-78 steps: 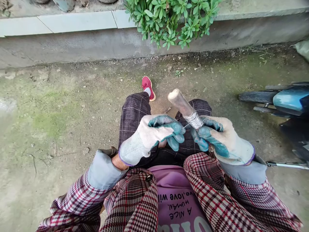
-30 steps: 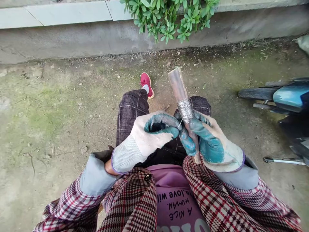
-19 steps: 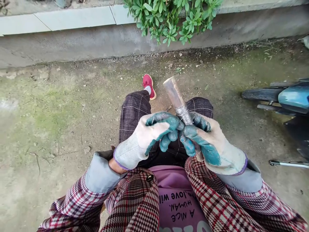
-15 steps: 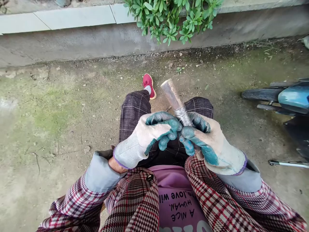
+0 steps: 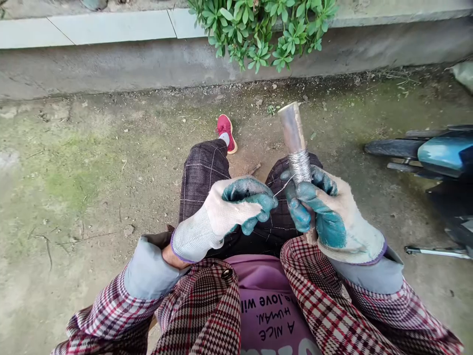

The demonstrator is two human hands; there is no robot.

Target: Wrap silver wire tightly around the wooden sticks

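Note:
Above my lap, my right hand [image 5: 325,212] is closed round the lower part of a wooden stick [image 5: 292,127]. The stick stands tilted, its cut end pointing up and away from me. Silvery wire [image 5: 299,165] is wound in many turns round its middle, just above my right fingers. A thin free end of the wire runs left from the coil to my left hand [image 5: 244,204], which pinches it between thumb and forefinger. Both hands wear white knit gloves with green coated palms. My right fingers hide part of the stick, whose bottom end shows beneath them.
Ahead, a low concrete wall [image 5: 129,71] runs across, with a leafy green plant [image 5: 260,32] hanging over it. To the right stands a vehicle with a black wheel [image 5: 391,147] and blue fender. My red shoe [image 5: 226,132] rests on the bare ground [image 5: 92,162].
My right hand has moved right with the stick, which now stands more upright. The gap between my hands has widened, and a length of wire now shows stretched between them.

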